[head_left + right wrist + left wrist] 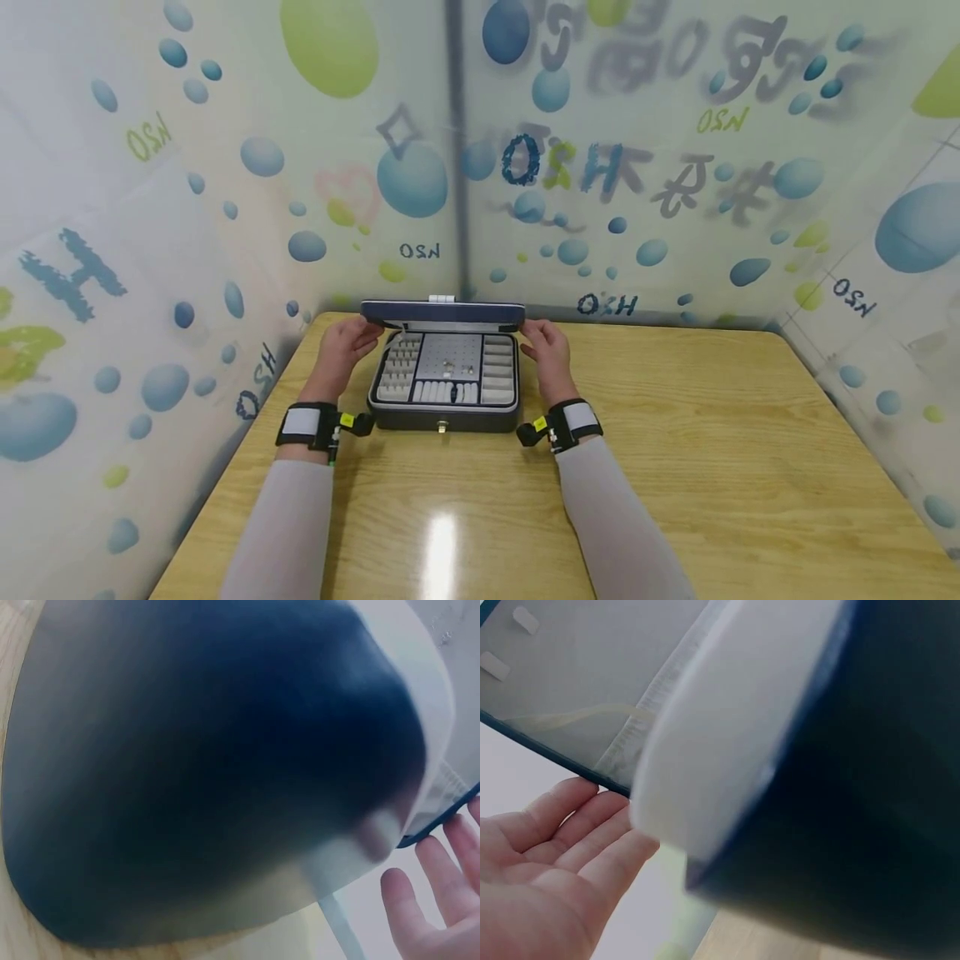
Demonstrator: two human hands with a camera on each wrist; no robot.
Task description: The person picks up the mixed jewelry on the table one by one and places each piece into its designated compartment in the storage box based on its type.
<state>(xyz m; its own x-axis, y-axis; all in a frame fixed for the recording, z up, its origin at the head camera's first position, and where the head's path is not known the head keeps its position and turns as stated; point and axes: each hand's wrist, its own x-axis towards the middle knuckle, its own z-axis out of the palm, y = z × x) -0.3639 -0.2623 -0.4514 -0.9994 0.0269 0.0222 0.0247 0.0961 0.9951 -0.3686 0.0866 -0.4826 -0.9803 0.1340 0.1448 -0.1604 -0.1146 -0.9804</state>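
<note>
A dark blue jewelry box (446, 419) stands on the wooden table with its lid (442, 314) raised and tilted over the back. Inside it I see a studded earring panel (450, 350), ring rolls, hook rows and small compartments, with a few tiny pieces on the panel. My left hand (345, 346) is at the lid's left side; in the left wrist view its nearly straight fingertips (611, 801) touch the lid's edge. On the other side, my right hand (549, 354) has its extended fingertips (429, 847) against the lid's right edge. Neither hand curls round the lid.
The box sits near the back edge of the wooden table (675, 433), toward its left. Walls printed with blue and green bubbles (412, 179) rise behind and on both sides. Each wrist wears a black strap with a small camera (532, 432).
</note>
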